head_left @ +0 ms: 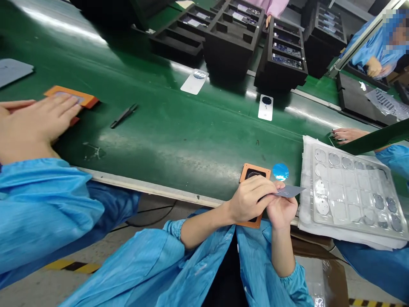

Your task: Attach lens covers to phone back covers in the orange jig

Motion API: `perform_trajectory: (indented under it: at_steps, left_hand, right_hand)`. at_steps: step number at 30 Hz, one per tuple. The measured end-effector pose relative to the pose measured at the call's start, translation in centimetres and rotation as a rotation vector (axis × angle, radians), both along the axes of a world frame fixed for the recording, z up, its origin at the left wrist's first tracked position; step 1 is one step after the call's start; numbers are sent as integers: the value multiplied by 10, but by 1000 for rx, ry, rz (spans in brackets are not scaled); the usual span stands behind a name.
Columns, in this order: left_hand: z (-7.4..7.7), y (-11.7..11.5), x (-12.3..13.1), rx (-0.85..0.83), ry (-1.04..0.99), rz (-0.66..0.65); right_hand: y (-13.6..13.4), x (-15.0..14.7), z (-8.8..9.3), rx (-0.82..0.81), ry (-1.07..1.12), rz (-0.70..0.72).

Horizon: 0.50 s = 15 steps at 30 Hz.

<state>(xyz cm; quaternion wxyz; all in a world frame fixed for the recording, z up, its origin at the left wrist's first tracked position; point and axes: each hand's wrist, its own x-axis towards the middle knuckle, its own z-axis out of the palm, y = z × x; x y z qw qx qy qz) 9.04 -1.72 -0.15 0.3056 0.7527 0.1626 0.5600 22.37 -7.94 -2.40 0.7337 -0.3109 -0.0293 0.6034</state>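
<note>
A thin grey panel [290,191] is held above the bench's front edge, seen almost edge-on. My left hand [251,198] closes over its left end, fingers bent. My right hand [283,209] grips it from below, thumb at its upper edge. Beneath my left hand lies an orange frame [243,174] with a dark centre. Its lower part shows below my wrist, and the hands hide its middle. Just beyond my right hand rests a shiny blue disc [281,171] on the green bench.
At right, a clear tray [315,221] of round silvery parts rests on white sheets. Tweezers [124,116] and two white cards [194,83] [265,111] lie on the bench. Black bins [230,51] line the back. A co-worker's hands press another orange frame [91,100]; other people work right and behind.
</note>
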Motion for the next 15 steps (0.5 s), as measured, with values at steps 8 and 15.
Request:
perform_trajectory:
  at_steps: [8,15]
  left_hand:
    - [-6,30,2,-588,-14,20]
    - [-3,119,15,-618,89,-55]
  right_hand:
    - [35,-20,2,20,-577,-205]
    - [179,69,49,-6,-915,-228]
